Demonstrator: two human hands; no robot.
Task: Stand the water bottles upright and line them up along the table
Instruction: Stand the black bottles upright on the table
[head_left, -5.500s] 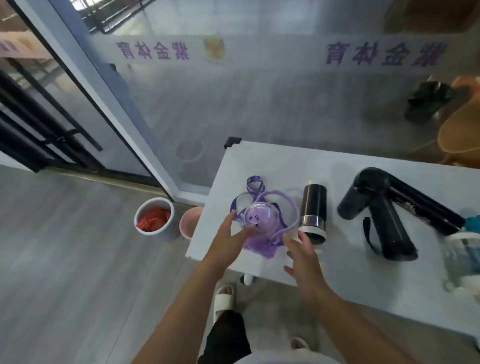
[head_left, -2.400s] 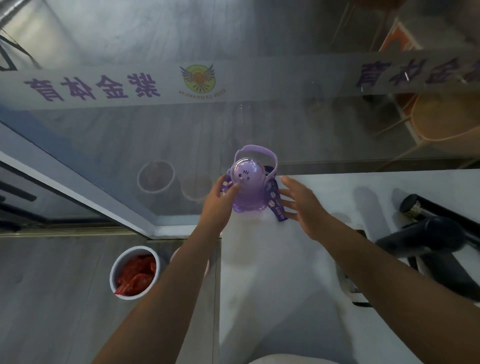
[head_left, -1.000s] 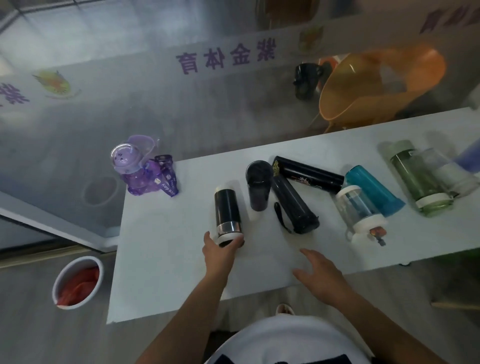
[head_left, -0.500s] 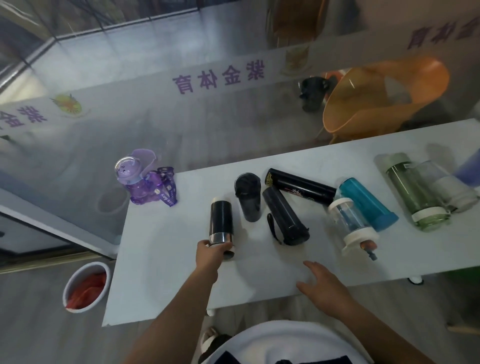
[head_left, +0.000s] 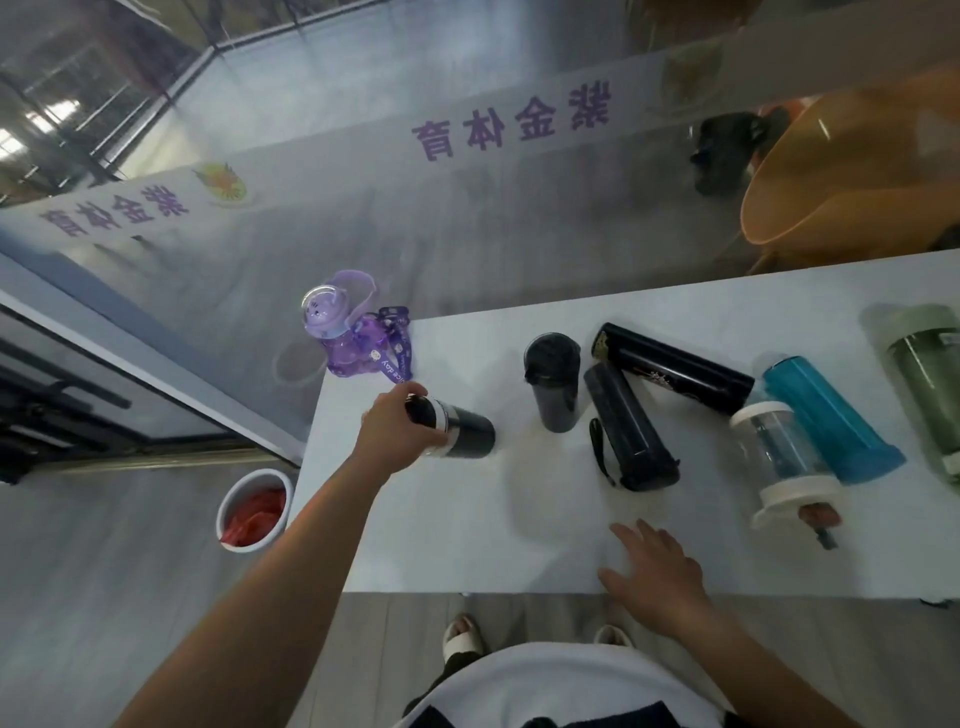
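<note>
Left hand (head_left: 400, 434): closed around the cap end of the black flask (head_left: 457, 431), which is held tilted, its base towards the other bottles; the grip at the top is judged to serve for tipping it upright.
Right hand (head_left: 654, 574): spread flat and holding nothing, resting on the near edge of the worktop (head_left: 519, 519) (probably as a brace).
Purple bottle (head_left: 353, 338): upright at the far left corner, strap hanging beside it; judged to be the start of the row.
Free spot: bare worktop between the purple bottle and the dark tumbler (head_left: 553, 382), where the flask is likely to be stood.
Lying bottles: two long black flasks (head_left: 631, 426), a clear bottle (head_left: 779, 457), a teal bottle (head_left: 831, 421) and a green bottle (head_left: 930, 384), all on their sides, close together or touching.
Obstacles: the dark tumbler is near the flask's base and could be knocked.
Surroundings: a glass partition (head_left: 467, 234) runs behind the worktop; a white bucket (head_left: 254, 512) stands on the floor.
</note>
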